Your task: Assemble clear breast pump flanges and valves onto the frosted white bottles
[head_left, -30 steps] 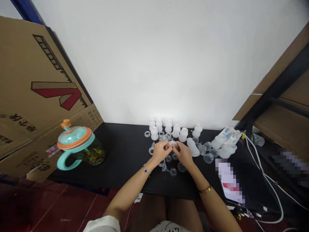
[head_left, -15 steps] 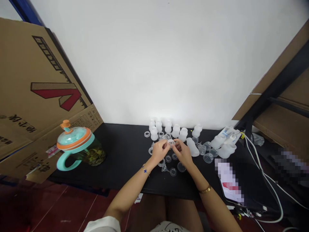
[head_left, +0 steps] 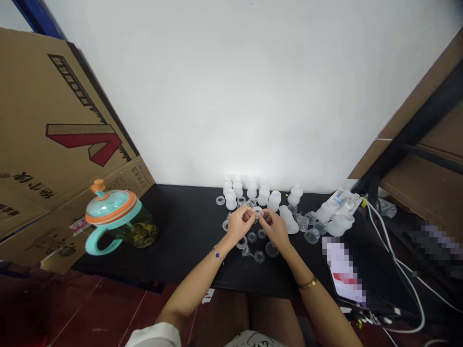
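My left hand (head_left: 238,224) and my right hand (head_left: 275,227) meet over the black table (head_left: 184,231), fingers pinched together on a small clear plastic ring piece (head_left: 257,211) held between them. Several clear round caps and small funnel-like parts (head_left: 259,256) lie on the table just below my hands. A row of small translucent white bottles (head_left: 264,194) stands behind my hands near the wall. One bottle (head_left: 288,220) lies on its side right of my right hand.
A teal and orange lidded jug (head_left: 115,220) stands at the left, before leaning cardboard boxes (head_left: 54,140). More clear cups and bottles (head_left: 334,217) sit at the right. White cables (head_left: 390,260) trail over a dark device at the right edge.
Both hands have risen slightly toward the bottle row with the small ring between them; the fingers have shifted around it. Nothing else moved.
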A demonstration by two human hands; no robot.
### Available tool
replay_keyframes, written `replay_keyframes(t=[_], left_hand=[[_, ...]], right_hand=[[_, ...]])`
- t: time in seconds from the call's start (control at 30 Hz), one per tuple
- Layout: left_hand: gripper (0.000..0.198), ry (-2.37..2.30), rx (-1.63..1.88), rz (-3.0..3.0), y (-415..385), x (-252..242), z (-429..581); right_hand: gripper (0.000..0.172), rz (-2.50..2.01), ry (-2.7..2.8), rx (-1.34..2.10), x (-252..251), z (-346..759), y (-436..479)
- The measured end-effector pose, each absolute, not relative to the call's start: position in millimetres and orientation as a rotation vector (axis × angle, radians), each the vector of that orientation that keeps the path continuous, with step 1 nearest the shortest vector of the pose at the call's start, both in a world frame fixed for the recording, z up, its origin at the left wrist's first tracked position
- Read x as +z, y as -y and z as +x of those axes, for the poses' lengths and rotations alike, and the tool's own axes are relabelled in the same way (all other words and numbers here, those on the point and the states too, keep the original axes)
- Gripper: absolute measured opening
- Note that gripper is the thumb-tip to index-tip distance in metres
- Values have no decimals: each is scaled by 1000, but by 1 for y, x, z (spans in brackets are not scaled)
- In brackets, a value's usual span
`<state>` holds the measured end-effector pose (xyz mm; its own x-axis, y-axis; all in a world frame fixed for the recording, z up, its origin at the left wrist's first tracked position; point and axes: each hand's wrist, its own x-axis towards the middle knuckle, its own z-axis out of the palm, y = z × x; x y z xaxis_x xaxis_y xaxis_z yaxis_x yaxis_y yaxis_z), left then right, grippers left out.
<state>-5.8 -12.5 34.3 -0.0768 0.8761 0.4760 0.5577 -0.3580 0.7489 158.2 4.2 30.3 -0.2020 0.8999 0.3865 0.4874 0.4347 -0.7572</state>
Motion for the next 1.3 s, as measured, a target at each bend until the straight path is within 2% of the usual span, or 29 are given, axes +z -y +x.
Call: replay_keyframes(t=[0.23,0.7,1.3], left_hand=[[14,-1486,1365,1822,11,33,-4],[22,-1441,1372,1728,8,28,-5],[11,-1517,1333,1884,12,28,-3]], right_hand=[[25,-1190,1823,610,30,158,-5],[34,-1162,1846,571,25,158,-8],[34,-1161,1907,503,20,159,-9]])
